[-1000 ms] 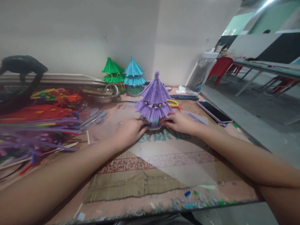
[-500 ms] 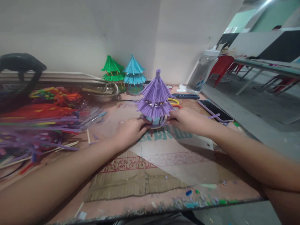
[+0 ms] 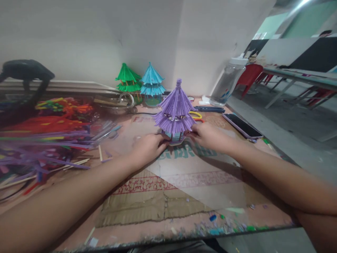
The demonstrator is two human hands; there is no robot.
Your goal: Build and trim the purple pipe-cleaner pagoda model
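A purple model pavilion (image 3: 177, 105) with a two-tiered roof of fuzzy pipe-cleaner strips stands upright on the cardboard sheet (image 3: 131, 207). Its thin brown posts and pale base show below the lower roof. My left hand (image 3: 152, 147) has its fingers closed at the left side of the base. At the right side, my right hand (image 3: 202, 135) pinches the base near a post, its fingertips partly hidden under the eaves. Behind it, against the wall, stand a green pavilion (image 3: 128, 79) and a blue pavilion (image 3: 152, 82) of similar shape.
Pipe cleaners (image 3: 44, 140) and thin sticks lie heaped at left, near a metal bowl (image 3: 114, 107). A phone (image 3: 243, 125), a water bottle (image 3: 228, 82) and yellow-handled scissors (image 3: 196, 115) lie or stand at right. Scraps (image 3: 216, 230) line the front edge.
The purple strip seen by the phone and my right forearm is out of sight now. My right fingers have shifted slightly inward at the base; the view has moved a little.
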